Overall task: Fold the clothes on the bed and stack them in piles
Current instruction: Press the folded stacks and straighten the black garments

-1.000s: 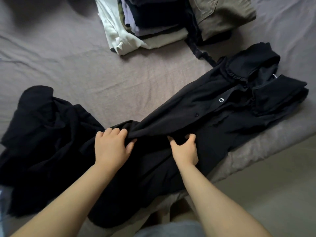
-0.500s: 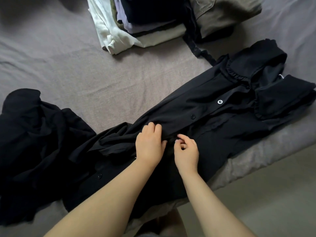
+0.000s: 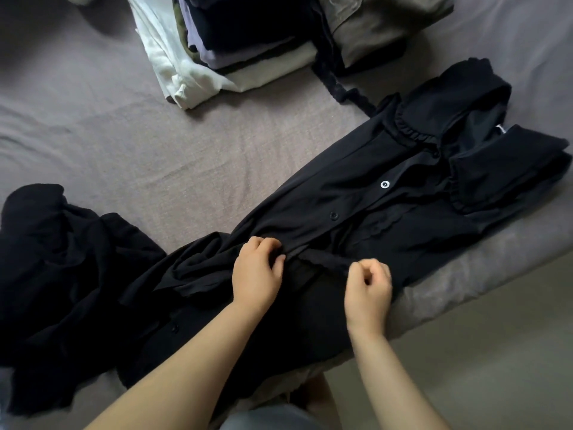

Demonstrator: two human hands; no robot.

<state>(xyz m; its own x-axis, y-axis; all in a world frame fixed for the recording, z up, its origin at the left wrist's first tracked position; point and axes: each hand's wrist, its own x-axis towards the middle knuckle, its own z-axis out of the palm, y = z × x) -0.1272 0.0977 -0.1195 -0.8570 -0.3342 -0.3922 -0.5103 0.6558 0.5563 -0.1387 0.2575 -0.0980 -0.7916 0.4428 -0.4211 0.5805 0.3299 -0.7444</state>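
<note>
- Taking the long black button-front dress [image 3: 356, 212] as my landmark: it lies diagonally across the grey bed sheet [image 3: 186, 169], ruffled collar up at the right, skirt end running down to the left and off the near bed edge.
- Left of the dress, I see a crumpled black garment [image 3: 52, 274] heaped on the sheet; black on black, I cannot make out where it ends and the dress's skirt begins, and its lower part is cut off by the frame.
- On the dress's waist, the left hand [image 3: 255, 271] has its fingers curled, thumb and fingertips pinching a fold of the black fabric.
- Just right of it, still at the waist, the right hand [image 3: 369, 287] is blurred; its fingers are bunched and appear to pinch the fabric edge stretched between the two hands.
- Above the dress, at the far side, I see a stack of folded clothes [image 3: 223, 45], white, lilac, dark navy, its top cut off by the frame.
- Right of that stack, a folded olive-khaki garment [image 3: 381, 23] is also cut off; a dark braided cord [image 3: 338, 88] trails from between them down to the collar.
- Bare sheet lies between the stack and the dress's left flank.
- Below-right of the dress, the bed edge drops to pale floor [image 3: 483, 367].
</note>
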